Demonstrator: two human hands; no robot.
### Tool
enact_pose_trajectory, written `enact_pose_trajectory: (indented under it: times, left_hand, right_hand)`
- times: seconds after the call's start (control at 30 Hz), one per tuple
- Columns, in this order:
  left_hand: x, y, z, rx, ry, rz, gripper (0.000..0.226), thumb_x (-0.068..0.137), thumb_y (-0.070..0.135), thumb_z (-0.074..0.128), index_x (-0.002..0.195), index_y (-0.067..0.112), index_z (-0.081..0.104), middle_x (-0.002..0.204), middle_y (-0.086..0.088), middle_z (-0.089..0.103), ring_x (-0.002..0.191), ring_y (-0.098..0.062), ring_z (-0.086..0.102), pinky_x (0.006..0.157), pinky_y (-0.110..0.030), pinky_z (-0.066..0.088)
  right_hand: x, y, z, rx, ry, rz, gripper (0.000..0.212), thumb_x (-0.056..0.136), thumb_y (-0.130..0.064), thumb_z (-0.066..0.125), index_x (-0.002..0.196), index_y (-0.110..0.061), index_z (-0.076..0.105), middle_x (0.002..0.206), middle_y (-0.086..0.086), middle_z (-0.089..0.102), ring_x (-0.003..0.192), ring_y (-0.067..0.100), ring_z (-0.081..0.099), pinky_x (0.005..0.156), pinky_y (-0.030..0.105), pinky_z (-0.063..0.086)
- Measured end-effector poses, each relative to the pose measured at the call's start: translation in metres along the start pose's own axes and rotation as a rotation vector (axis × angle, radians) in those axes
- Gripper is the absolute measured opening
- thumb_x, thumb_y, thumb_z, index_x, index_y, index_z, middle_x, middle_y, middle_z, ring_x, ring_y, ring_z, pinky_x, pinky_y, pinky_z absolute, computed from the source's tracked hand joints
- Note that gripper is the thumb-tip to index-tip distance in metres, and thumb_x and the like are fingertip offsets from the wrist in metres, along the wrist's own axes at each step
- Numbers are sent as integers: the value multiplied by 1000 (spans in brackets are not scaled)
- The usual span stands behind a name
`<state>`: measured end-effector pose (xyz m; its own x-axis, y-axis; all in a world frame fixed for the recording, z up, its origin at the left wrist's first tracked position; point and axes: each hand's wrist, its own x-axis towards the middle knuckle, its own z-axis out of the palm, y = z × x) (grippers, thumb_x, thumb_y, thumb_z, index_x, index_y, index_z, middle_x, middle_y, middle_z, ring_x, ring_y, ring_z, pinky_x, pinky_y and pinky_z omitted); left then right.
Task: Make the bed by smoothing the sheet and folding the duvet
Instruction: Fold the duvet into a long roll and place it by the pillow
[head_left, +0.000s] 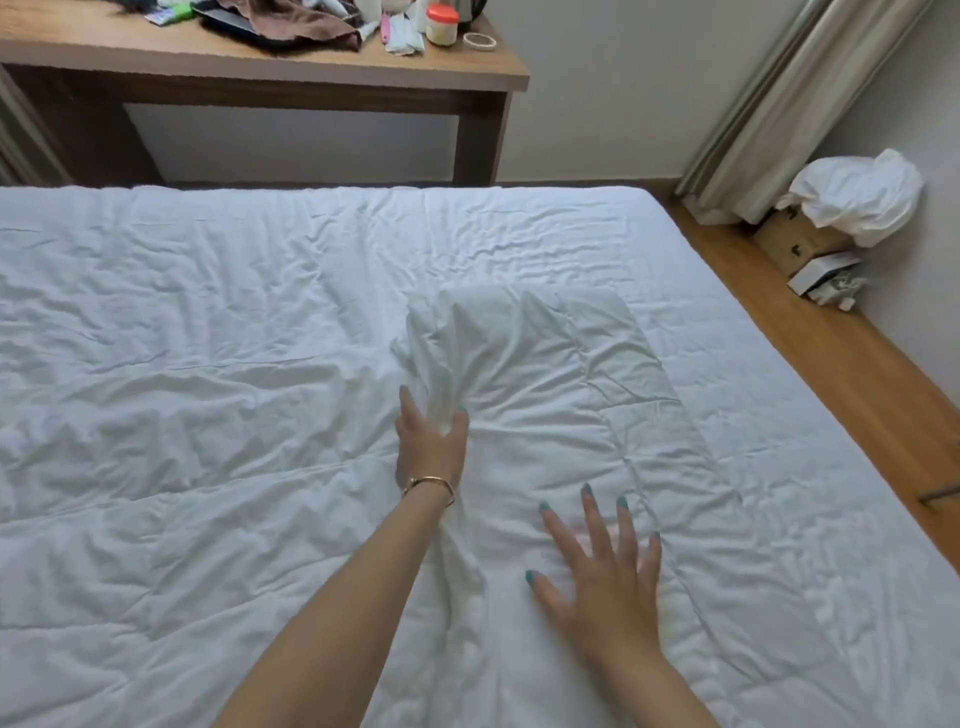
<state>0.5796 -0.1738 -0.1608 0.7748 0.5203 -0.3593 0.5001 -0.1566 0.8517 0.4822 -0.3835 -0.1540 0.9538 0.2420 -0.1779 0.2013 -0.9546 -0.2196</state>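
Observation:
A white, wrinkled duvet (208, 364) covers the whole bed, with a corner folded back toward the middle (561, 353). My left hand (431, 441) grips a bunched ridge of the folded fabric, thumb on one side and fingers on the other. A bracelet sits on that wrist. My right hand (602, 566) lies flat on the duvet with fingers spread, nearer to me and to the right. The sheet underneath is hidden.
A wooden desk (311, 78) with clutter stands past the far side of the bed. A curtain (769, 119) hangs at the right. A cardboard box with a white bag (852, 197) sits on the wooden floor (831, 353) along the right wall.

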Motion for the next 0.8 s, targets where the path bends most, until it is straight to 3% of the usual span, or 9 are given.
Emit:
enact_pose_trajectory:
  times: [0.07,0.17,0.23,0.33,0.4,0.5,0.57,0.7,0.8]
  left_hand:
    - [-36,-16,10,182,-82,-24,90,84,49,63,148,41,0,134,-6,39,113,-30,53,81,-37,41]
    - [-57,-37,8,248,-145,221,66,95,22,51,148,41,17,142,-12,40,113,-35,54,84,-39,44]
    - [-37,-48,-2,322,-147,218,60,98,22,46,147,43,20,147,-14,35,113,-37,54,85,-40,45]
    - [-28,-45,-1,562,-30,53,70,93,20,50,148,45,15,149,-15,27,119,-38,46,96,-45,41]
    - [-54,-26,21,636,199,310,75,81,12,59,145,38,29,144,-13,30,119,-39,43,101,-51,35]
    - [-103,-31,58,801,-73,616,54,88,49,48,141,43,39,154,-8,28,138,-39,27,109,-63,10]
    - [-113,-57,71,957,-283,491,57,89,71,24,143,54,27,161,0,14,145,-36,12,102,-74,2]
    - [-95,-67,77,1071,-343,404,59,85,78,7,135,64,-21,151,13,-36,139,-26,-35,100,-76,-11]
    - [-113,-54,68,1105,-350,380,60,86,72,1,139,56,-22,150,14,-35,143,-23,-27,107,-68,-6]
  right_hand:
    - [-8,14,5,-155,-126,67,74,75,-79,35,144,-56,21,159,-1,23,143,32,24,108,60,10]
    - [-9,19,8,-166,-316,-10,71,71,-84,11,134,-67,-18,157,-14,-22,146,19,-17,113,57,-1]
    - [-3,15,-8,-105,-384,-93,75,67,-81,7,139,-65,-7,158,-19,-18,146,13,-19,116,50,-3]
    - [1,27,-30,-46,-327,-158,81,69,-74,20,146,-50,23,159,-18,9,148,12,14,116,39,17]
    - [3,47,-34,-78,-141,-55,73,73,-68,38,141,-40,42,155,-8,30,138,22,40,109,44,33]
    - [-3,74,-30,-156,-119,184,76,75,-78,38,142,-43,37,154,-1,36,141,32,33,108,58,13]
    - [-11,89,-17,-233,-162,108,73,78,-81,29,141,-45,39,152,0,40,140,32,31,104,64,19]
    - [-9,94,-2,-219,-139,78,71,77,-75,36,140,-43,41,151,2,40,140,35,31,106,66,15]
    - [-19,94,2,-191,-121,47,66,82,-65,39,141,-36,46,151,3,41,140,35,34,108,65,17]
